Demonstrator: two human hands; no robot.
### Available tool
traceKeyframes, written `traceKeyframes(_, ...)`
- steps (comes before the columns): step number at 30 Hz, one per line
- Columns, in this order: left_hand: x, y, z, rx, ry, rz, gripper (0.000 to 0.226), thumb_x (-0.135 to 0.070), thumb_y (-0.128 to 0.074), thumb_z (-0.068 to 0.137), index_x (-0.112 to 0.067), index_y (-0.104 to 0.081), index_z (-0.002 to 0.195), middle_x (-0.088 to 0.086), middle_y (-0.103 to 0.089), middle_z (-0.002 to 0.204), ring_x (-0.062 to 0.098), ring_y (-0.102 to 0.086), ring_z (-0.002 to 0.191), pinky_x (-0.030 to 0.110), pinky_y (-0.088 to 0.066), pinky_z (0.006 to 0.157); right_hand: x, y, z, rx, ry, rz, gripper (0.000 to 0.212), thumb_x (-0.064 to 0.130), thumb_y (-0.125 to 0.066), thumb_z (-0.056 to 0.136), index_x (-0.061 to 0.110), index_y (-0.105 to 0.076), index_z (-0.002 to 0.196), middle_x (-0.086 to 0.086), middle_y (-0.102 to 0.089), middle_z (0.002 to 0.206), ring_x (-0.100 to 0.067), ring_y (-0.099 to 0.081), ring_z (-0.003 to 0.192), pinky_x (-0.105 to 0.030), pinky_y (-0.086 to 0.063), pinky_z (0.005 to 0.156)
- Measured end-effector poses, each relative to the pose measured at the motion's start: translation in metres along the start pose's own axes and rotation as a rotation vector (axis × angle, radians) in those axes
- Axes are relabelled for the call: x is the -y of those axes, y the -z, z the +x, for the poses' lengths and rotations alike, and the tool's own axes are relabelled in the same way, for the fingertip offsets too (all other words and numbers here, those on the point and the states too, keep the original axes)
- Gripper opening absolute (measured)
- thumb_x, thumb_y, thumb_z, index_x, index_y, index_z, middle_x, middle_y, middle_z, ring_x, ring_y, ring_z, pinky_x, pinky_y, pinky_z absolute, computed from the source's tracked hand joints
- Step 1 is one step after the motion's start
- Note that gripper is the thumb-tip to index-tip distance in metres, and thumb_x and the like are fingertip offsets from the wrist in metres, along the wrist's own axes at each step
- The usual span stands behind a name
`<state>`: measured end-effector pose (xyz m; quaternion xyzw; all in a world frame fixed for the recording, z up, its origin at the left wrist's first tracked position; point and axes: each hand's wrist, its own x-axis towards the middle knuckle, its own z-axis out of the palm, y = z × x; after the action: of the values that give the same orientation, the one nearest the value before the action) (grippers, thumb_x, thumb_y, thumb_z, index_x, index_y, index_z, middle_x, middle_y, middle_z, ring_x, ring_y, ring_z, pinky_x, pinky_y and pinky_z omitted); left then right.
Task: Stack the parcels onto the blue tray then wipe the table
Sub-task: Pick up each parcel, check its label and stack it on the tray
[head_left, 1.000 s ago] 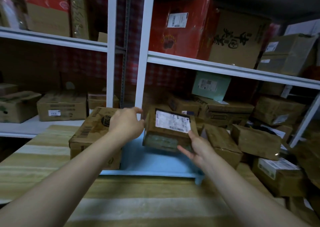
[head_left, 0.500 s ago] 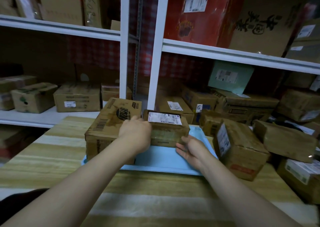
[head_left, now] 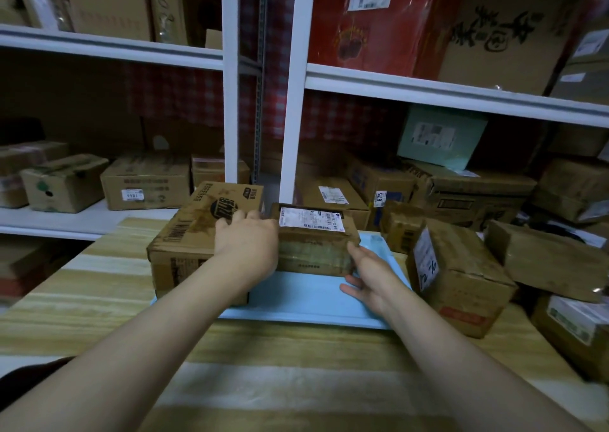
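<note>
Sitting on the flat blue tray [head_left: 309, 303], a small brown cardboard parcel with a white label [head_left: 314, 243] is pressed between two hands. The left hand [head_left: 247, 245] lies bent over its left end, and the right hand [head_left: 369, 275] touches its right near corner with fingers spread. A bigger brown cardboard box [head_left: 197, 240] stands just left, touching it. The tray lies on the striped wooden desk [head_left: 99, 306].

Two hands, the left hand [head_left: 247, 243] and the right hand [head_left: 372, 275], touch a small box [head_left: 314, 238] on the blue tray [head_left: 306, 303], beside a big box [head_left: 194, 233].
</note>
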<state>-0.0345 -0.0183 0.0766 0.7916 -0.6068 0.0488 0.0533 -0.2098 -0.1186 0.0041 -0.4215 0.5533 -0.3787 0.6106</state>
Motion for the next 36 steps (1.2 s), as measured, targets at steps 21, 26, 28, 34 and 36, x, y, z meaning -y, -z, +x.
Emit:
traceKeyframes(21, 0.008, 0.001, -0.006, -0.024, -0.045, -0.121, 0.063, -0.007, -0.053, 0.084, -0.033, -0.045, 0.142, 0.003, -0.041, 0.146, 0.026, -0.030, 0.138, 0.045, -0.025, 0.116, 0.027, 0.021, -0.015, -0.093, 0.046, 0.275, 0.021, 0.038, -0.055, 0.093, 0.018, -0.062, 0.096, -0.005, -0.070, 0.096, -0.025, -0.065, 0.102, -0.039, -0.053, 0.089)
traceKeyframes(26, 0.009, 0.003, -0.007, -0.035, -0.045, -0.141, 0.063, -0.008, -0.052, 0.086, -0.034, -0.044, 0.142, 0.002, -0.041, 0.146, 0.025, -0.032, 0.138, 0.045, -0.026, 0.114, 0.030, 0.010, -0.014, -0.003, 0.145, 0.164, 0.035, 0.027, -0.059, 0.098, 0.016, -0.049, 0.129, -0.003, -0.054, 0.126, -0.022, -0.052, 0.114, -0.044, -0.050, 0.103)
traceKeyframes(28, 0.011, 0.003, -0.008, -0.030, -0.049, -0.145, 0.065, -0.007, -0.053, 0.086, -0.034, -0.043, 0.143, 0.002, -0.041, 0.147, 0.025, -0.032, 0.138, 0.044, -0.027, 0.114, 0.028, 0.001, -0.013, -0.017, 0.120, 0.046, 0.055, 0.038, -0.063, 0.095, 0.016, -0.042, 0.142, 0.001, -0.045, 0.138, -0.018, -0.044, 0.119, -0.043, -0.048, 0.107)
traceKeyframes(34, 0.014, 0.005, -0.008, -0.033, -0.063, -0.183, 0.061, -0.009, -0.054, 0.088, -0.034, -0.044, 0.143, 0.002, -0.041, 0.147, 0.025, -0.033, 0.137, 0.042, -0.028, 0.113, 0.013, -0.023, -0.018, 0.138, 0.064, -0.117, 0.038, 0.039, -0.062, 0.095, 0.030, -0.054, 0.131, 0.004, -0.062, 0.128, -0.022, -0.057, 0.117, -0.046, -0.055, 0.086)
traceKeyframes(36, 0.014, 0.006, -0.008, -0.028, -0.053, -0.194, 0.063, -0.009, -0.055, 0.087, -0.034, -0.043, 0.143, 0.003, -0.040, 0.147, 0.026, -0.033, 0.137, 0.042, -0.029, 0.112, 0.017, -0.032, -0.018, 0.145, 0.062, -0.087, 0.027, 0.027, -0.053, 0.097, 0.028, -0.059, 0.124, -0.001, -0.068, 0.122, -0.025, -0.063, 0.108, -0.045, -0.057, 0.084)
